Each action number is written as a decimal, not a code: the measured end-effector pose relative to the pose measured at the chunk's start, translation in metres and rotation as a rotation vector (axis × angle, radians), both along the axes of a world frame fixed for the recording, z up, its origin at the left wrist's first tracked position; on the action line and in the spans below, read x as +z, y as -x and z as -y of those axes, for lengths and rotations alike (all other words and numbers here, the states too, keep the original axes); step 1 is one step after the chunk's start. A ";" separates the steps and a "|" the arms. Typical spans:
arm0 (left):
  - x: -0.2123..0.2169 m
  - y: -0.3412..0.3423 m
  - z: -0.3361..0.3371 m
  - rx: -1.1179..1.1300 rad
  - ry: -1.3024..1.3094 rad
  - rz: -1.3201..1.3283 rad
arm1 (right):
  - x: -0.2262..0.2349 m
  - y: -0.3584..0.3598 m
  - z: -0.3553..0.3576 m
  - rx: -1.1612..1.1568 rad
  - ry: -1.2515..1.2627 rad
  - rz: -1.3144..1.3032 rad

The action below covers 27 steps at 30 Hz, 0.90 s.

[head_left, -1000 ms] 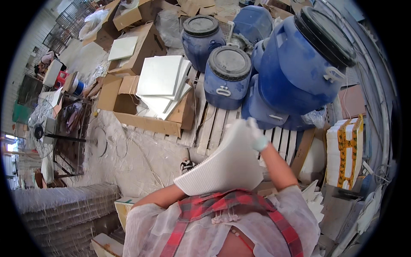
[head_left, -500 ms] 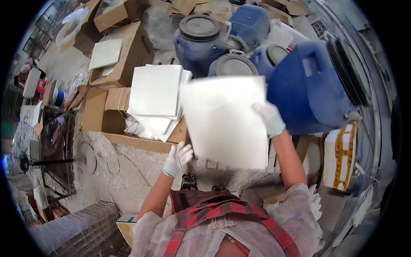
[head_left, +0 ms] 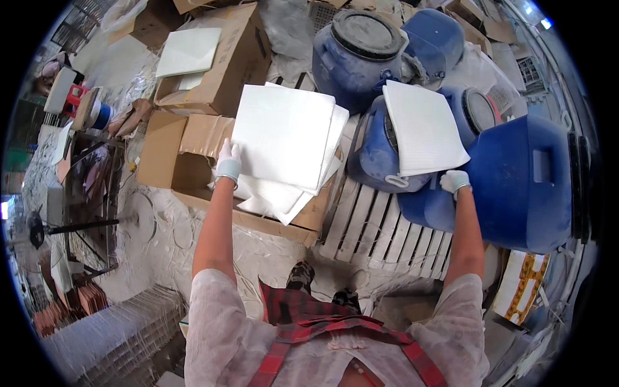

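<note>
My left hand (head_left: 229,160), in a white glove, is at the left edge of a stack of white square sheets (head_left: 284,132). Its fingers are stretched along that edge, apparently touching it. The stack rests askew on an open cardboard box (head_left: 258,224). To the right, another white sheet (head_left: 425,132) with fine ribbing lies tilted over a blue drum (head_left: 369,155). My right hand (head_left: 455,182), also gloved, is just below the sheet's near right corner. Its fingers are curled in, and I see nothing between them.
More blue drums, one with a grey lid (head_left: 366,33) and a large one lying on its side (head_left: 516,187), crowd the right. A slatted pallet (head_left: 387,226) lies beneath. Another cardboard box (head_left: 225,61) with a white sheet (head_left: 188,51) stands far left. A fan (head_left: 39,229) is at left.
The white sheet from my right hand now lies on the blue drum, farther right. My left hand has moved forward to the stack's left edge. The view has shifted.
</note>
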State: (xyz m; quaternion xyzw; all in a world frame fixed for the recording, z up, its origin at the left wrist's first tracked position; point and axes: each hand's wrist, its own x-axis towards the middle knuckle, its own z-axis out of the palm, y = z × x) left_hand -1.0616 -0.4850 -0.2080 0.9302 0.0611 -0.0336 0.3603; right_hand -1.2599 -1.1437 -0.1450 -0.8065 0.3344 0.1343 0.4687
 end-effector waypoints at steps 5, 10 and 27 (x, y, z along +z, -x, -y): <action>-0.017 -0.021 -0.019 0.024 -0.195 -0.194 | 0.031 0.003 -0.145 1.159 0.883 -0.370; -0.015 -0.023 -0.011 -0.045 -0.329 -0.205 | -0.024 -0.011 -0.292 0.459 0.178 0.355; 0.118 0.093 0.050 0.073 1.140 -0.377 | -0.048 -0.036 -0.308 -0.167 0.124 0.463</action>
